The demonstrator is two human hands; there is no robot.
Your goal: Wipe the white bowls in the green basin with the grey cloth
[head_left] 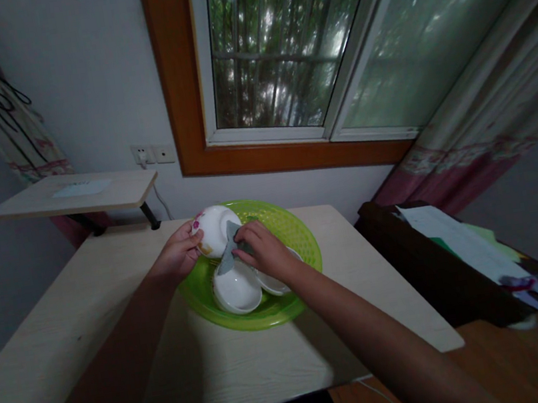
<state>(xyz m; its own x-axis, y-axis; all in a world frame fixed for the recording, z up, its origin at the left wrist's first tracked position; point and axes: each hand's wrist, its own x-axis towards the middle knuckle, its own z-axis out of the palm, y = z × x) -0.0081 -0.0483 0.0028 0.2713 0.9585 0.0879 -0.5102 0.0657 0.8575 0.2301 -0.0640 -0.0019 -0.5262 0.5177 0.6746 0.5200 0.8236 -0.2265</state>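
Note:
My left hand [182, 249] grips the rim side of a white bowl [213, 228] with a flower pattern. The bowl is tipped so its outside and foot face right, above a green plastic basket [297, 224]. Pinched in my right hand [256, 244] is a grey cloth [228, 256], pressed near the bowl's foot. Below, a second white bowl [238, 290] sits upright in the basket. Another white bowl [275, 286] beside it is partly hidden by my right hand and wrist.
The basket stands on a pale wooden table [253, 365]. A small raised shelf [111, 195] with a paper on it is at the back left. Behind is a window [278, 59]; to the right, a dark cabinet [410, 268] carries papers.

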